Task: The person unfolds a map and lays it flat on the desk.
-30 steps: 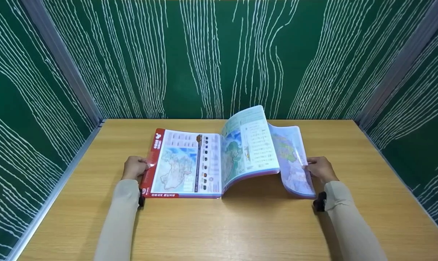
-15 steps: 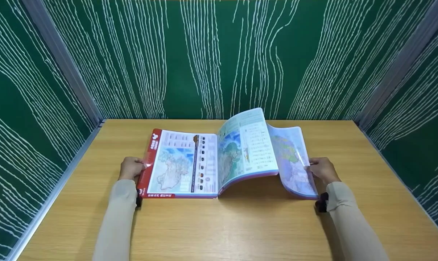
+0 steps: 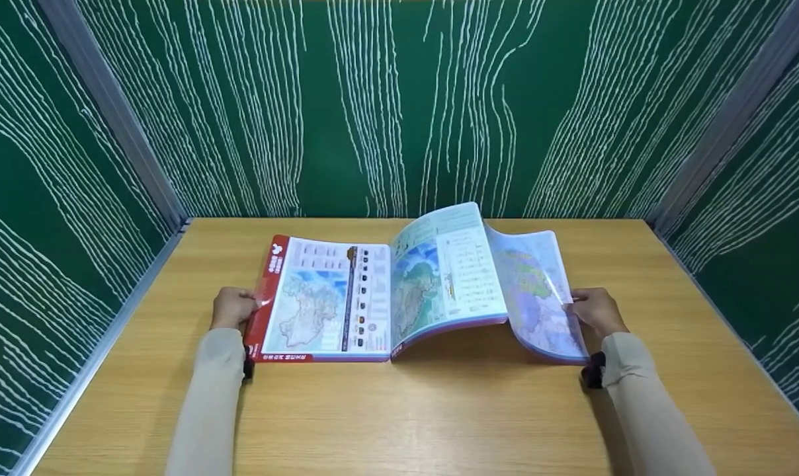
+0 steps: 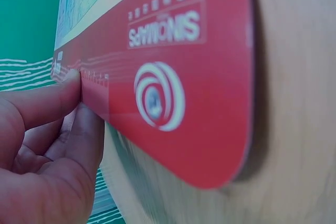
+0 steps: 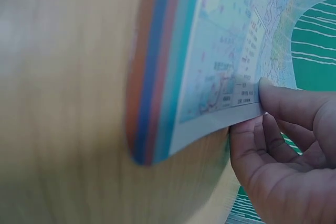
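A glossy folded map (image 3: 307, 297) with a red left border is spread in the head view, its left panels low over the table. Its middle panel (image 3: 449, 264) arches up, and its right end (image 3: 532, 291) curves back down. My left hand (image 3: 233, 307) pinches the red border at the left edge; in the left wrist view, the thumb and fingers of that hand (image 4: 52, 150) grip the edge beside a white spiral logo. My right hand (image 3: 598, 309) pinches the right edge; in the right wrist view, several stacked layers show next to that hand (image 5: 294, 145).
The wooden table (image 3: 399, 416) has a green wall (image 3: 346, 119) with white wavy lines at its back. Similar side panels stand left and right, joined by grey corner posts (image 3: 118, 119). A dark device (image 3: 593, 371) sits at the right wrist.
Both hands have moved slightly apart, the left leftward and the right rightward. The map has stretched wider with them, and its raised middle panel has sunk a little.
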A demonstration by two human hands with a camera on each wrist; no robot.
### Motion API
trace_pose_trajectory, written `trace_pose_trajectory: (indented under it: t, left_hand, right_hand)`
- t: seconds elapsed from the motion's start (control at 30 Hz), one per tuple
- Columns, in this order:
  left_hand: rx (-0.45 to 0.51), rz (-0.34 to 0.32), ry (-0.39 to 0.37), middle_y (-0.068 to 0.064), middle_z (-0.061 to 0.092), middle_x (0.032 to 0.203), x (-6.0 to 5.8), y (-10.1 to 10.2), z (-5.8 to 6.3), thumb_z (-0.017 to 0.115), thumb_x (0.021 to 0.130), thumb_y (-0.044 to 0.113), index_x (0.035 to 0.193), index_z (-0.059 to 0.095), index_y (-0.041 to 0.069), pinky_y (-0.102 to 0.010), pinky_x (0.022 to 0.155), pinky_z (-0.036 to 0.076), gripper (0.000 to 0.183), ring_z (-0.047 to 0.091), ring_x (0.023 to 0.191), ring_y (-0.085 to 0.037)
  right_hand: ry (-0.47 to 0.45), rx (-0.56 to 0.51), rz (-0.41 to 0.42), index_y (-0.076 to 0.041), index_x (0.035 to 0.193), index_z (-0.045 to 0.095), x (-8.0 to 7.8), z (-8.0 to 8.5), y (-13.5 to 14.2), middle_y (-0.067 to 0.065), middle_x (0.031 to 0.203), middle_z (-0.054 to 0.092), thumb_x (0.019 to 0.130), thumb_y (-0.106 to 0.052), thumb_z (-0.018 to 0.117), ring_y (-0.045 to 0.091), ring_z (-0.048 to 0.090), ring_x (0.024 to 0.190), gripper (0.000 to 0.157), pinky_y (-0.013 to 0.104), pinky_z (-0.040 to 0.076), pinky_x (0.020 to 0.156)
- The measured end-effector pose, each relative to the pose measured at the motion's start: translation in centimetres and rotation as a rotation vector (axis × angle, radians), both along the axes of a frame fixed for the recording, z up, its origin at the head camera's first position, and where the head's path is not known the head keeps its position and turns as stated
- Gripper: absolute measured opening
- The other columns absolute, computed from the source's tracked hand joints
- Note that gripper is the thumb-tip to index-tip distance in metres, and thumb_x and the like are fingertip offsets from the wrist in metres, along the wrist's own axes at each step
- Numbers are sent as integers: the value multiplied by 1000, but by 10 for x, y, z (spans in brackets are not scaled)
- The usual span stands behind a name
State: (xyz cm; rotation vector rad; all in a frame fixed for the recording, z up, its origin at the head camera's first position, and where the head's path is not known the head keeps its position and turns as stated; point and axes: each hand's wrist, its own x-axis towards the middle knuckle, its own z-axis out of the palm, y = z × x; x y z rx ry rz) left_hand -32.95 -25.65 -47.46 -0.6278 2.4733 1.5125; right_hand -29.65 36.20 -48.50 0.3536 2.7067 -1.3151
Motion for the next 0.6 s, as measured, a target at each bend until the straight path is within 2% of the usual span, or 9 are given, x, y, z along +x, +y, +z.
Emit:
trace_pose_trajectory:
  t: [0.13,0.3,0.4,0.5,0.6]
  left_hand:
    - [5,2,-15,-30,53,131,0,-2,0,52,92,1,135,49,-6,-52,90,53,43,60,113,-42]
    - [4,-6,-14,-30,53,131,1,-5,-1,53,92,3,135,48,-6,-53,91,52,45,60,111,-41]
    - [-37,-12,22,-31,56,127,2,-6,-1,55,89,2,131,53,-7,-48,84,56,44,64,99,-34]
    - [-79,-15,58,-31,58,122,4,-7,0,55,86,-1,126,57,-9,-44,78,58,41,64,88,-28]
    - [-84,-12,60,-31,58,122,5,-7,0,53,86,-2,127,56,-9,-46,81,57,41,64,90,-30]
  right_hand:
    - [-8,9,-8,13,137,41,0,0,4,36,132,49,93,-7,56,28,61,104,51,25,54,75]
    - [2,14,-25,13,136,42,1,-1,7,36,130,50,92,-6,56,27,62,101,50,24,54,73]
    - [-1,23,-20,12,138,41,2,-1,8,37,132,48,93,-6,55,37,60,108,50,34,55,82]
    - [-8,31,-9,11,140,39,4,-1,10,37,137,44,94,-8,53,46,51,120,51,47,51,92]
    - [-20,28,-14,9,141,38,4,-1,13,36,138,43,95,-9,52,48,48,123,52,52,49,95]
